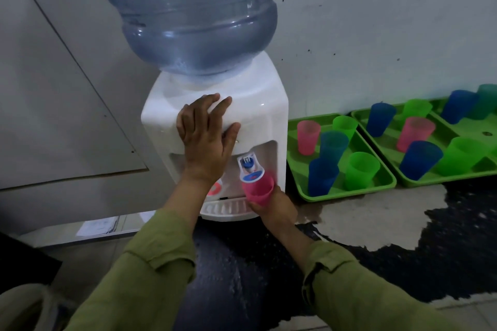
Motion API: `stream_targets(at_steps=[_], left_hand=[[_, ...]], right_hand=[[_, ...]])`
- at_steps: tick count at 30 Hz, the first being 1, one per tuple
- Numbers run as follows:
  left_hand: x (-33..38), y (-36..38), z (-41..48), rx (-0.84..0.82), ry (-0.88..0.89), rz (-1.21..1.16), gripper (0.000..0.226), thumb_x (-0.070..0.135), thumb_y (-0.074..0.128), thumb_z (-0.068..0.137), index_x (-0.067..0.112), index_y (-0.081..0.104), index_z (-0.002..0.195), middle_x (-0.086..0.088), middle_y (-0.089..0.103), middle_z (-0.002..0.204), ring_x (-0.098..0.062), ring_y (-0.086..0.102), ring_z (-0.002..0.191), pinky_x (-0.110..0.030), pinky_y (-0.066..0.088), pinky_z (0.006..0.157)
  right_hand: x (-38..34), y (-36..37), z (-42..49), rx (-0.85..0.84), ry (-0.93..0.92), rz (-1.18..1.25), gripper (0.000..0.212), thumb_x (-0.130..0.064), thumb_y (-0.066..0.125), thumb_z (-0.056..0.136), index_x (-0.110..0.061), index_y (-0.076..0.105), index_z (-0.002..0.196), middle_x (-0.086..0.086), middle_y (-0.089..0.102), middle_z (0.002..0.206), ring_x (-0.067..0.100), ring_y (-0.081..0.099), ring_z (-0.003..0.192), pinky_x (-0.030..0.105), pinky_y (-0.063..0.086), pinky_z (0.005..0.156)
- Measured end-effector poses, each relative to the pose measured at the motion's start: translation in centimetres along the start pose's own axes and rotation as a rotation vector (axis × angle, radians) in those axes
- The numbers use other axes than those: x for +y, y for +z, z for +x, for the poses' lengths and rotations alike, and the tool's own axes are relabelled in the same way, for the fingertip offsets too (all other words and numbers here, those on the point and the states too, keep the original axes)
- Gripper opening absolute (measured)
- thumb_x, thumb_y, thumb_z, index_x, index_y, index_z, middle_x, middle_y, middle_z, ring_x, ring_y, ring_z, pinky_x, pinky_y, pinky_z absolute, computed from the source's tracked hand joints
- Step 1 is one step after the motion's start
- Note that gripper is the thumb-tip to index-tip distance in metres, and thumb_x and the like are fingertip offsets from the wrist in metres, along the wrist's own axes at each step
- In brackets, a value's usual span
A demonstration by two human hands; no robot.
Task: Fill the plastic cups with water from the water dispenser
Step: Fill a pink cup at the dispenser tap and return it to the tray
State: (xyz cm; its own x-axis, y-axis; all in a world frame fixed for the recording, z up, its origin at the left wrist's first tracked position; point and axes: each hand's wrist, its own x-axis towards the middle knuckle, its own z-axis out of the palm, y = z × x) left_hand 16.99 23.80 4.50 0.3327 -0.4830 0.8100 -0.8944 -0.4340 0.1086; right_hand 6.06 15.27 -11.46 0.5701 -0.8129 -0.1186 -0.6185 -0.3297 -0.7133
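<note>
The right hand curls round the bottom of a pink cup, fingers wrapped on its lower wall. The cup is translucent and tapered, tilted with its mouth toward 11 o'clock, at 11 o'clock of the hand, its rim right under the blue tap. The left hand lies flat, fingers spread, on the dispenser at 10 o'clock of the cup. At 3 o'clock, green trays hold more cups, pink, green and blue

Single head-worn wide-angle view. Aimed forward and down, close in front of the water dispenser.
</note>
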Motion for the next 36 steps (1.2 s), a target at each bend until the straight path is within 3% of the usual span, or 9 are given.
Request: stream_targets(at_steps=[16, 36], left_hand=[[-0.25, 0.59, 0.03, 0.049, 0.019, 0.034, 0.042, 0.037, 0.049, 0.092, 0.014, 0.056, 0.126, -0.01, 0.054, 0.129, -0.03, 0.045, 0.121, -0.043, 0.021, 0.108], [-0.28, 0.84, 0.09, 0.075, 0.036, 0.054, 0.041, 0.037, 0.049, 0.092, 0.013, 0.056, 0.125, -0.011, 0.055, 0.128, -0.029, 0.046, 0.121, -0.042, 0.02, 0.108]], right_hand=[[0.42, 0.16, 0.09, -0.006, -0.03, -0.048, 0.072, -0.054, 0.071, 0.071, -0.019, 0.045, 0.128, 0.003, 0.062, 0.119, 0.023, 0.06, 0.109, 0.032, 0.049, 0.084], [0.73, 0.42, 0.26, 0.02, -0.04, -0.047, 0.072, -0.054, 0.072, 0.07, -0.019, 0.045, 0.127, 0.003, 0.064, 0.116, 0.024, 0.061, 0.106, 0.03, 0.047, 0.079]])
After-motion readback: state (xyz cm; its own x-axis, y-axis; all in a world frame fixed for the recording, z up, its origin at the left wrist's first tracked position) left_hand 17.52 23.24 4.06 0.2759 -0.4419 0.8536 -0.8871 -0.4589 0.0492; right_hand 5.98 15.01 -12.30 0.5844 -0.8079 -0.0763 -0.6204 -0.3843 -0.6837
